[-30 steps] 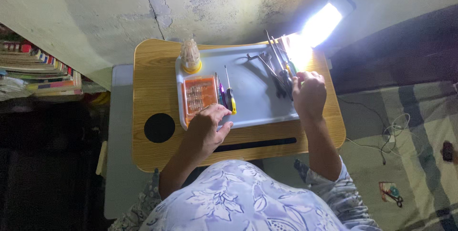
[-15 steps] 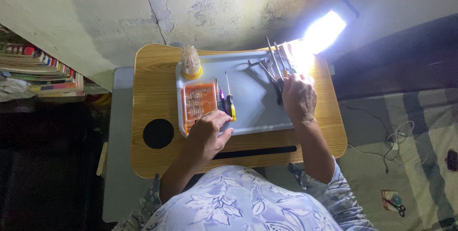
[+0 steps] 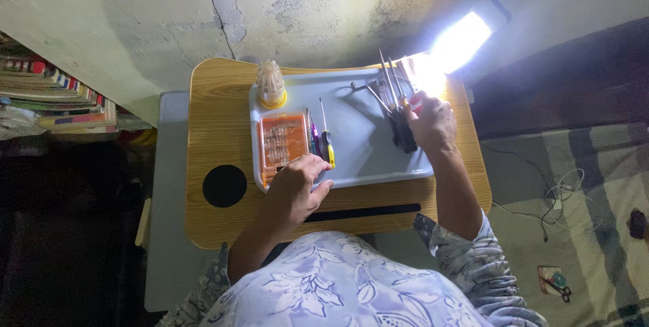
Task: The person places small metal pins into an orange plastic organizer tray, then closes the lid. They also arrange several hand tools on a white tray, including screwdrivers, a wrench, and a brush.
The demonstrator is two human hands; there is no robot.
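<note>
A grey tray (image 3: 358,158) lies on a small wooden lap table (image 3: 213,124). My left hand (image 3: 297,182) rests on the tray's near left edge, fingers curled, beside an orange bit case (image 3: 280,139) and a yellow-and-black screwdriver (image 3: 326,139). My right hand (image 3: 431,123) is at the tray's right side, fingers closed around the black handles of a bunch of long tools (image 3: 399,121) that includes pliers and thin metal rods. A clear bottle with a yellow base (image 3: 270,85) stands at the tray's far left corner.
A bright lamp (image 3: 463,33) glares at the table's far right corner against a cracked wall. Stacked books (image 3: 54,97) sit at the left. A round black recess (image 3: 224,186) and a long slot (image 3: 365,212) mark the table. Cables lie on the patterned blanket (image 3: 561,185) at right.
My right hand moved left over the tool bunch, then back right and closed on its handles. The left hand stayed at the tray's edge.
</note>
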